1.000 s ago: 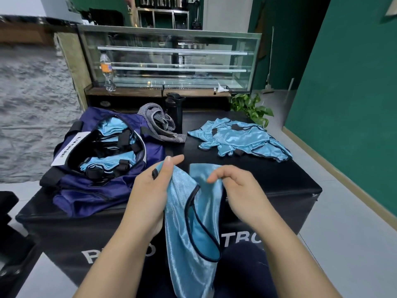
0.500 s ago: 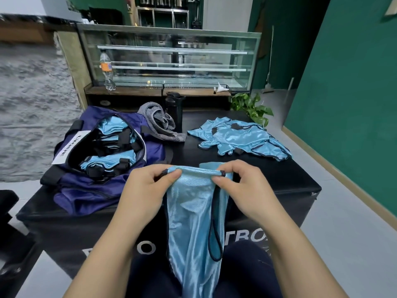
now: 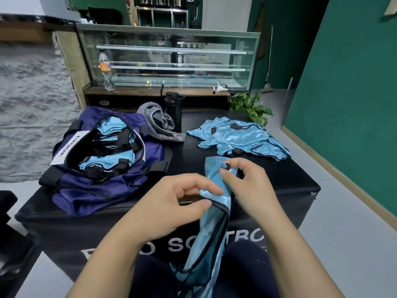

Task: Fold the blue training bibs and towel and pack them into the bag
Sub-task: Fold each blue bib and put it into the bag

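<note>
A light blue bib (image 3: 211, 233) with dark trim hangs over the table's front edge down to my lap. My right hand (image 3: 247, 186) pinches its top edge, raised above the table. My left hand (image 3: 171, 205) pinches the bib lower down, at its dark-trimmed edge. The open navy bag (image 3: 103, 186) lies at the left with several folded blue bibs (image 3: 107, 162) inside. A loose pile of blue bibs (image 3: 238, 138) lies at the back right. The grey towel (image 3: 159, 123) sits crumpled behind the bag.
A black bottle (image 3: 174, 110) stands beside the towel. The black table (image 3: 279, 179) ends close on the right, with tiled floor and a green wall beyond. A glass display case (image 3: 171, 59) and a plant (image 3: 251, 106) stand behind.
The bib was held spread by both top corners half a second ago. Now my right hand has moved right and up with the top, and my left hand has dropped lower along the bib's edge.
</note>
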A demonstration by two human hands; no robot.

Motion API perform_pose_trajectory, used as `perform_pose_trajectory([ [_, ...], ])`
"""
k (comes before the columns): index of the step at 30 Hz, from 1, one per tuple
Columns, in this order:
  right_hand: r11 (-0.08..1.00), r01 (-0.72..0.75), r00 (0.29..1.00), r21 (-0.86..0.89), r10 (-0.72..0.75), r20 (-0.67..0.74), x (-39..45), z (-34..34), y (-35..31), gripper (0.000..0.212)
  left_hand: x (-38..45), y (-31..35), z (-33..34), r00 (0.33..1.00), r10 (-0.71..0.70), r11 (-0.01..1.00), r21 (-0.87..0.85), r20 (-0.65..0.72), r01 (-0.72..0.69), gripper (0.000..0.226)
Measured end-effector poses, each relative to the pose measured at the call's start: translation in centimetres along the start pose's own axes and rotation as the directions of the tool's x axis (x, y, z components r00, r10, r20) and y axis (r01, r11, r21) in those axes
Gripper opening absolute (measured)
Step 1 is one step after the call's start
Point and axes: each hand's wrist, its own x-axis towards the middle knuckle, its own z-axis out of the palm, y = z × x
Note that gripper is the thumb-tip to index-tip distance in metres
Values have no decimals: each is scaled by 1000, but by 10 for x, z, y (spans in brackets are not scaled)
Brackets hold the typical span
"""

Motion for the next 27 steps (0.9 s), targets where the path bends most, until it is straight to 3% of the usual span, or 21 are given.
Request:
perform_pose_trajectory([
  [2,1000,-19,1000,5,19,24,0,1,1,15,2,1,4,1000,-9,998,58,-15,10,32],
  [5,999,-28,999,27,27,31,0,0,2,31,7,-7,5,971,58,977,215,-234,-6,34],
  [7,1000,3,999,2,-3,34,-1,-2,0,33,10,-9,3,923,236,860,508,-304,-52,19],
  [10,999,41,999,27,-41,32,-1,-5,3,31,11,-13,-1,890,369,736,669,-269,-103,20],
  [13,989,-8,998,146,-1,63,-2,-3,-1,17,13,-11,2,908,369,700,702,-198,-132,17],
  [17,957,-5,971,289,-64,230,-9,-2,-11,14,13,-16,8,908,311,745,665,-281,-50,24],
  [27,973,89,931,215,-158,328,-16,-6,-19,23,15,-22,10,852,196,860,503,-485,89,29],
])
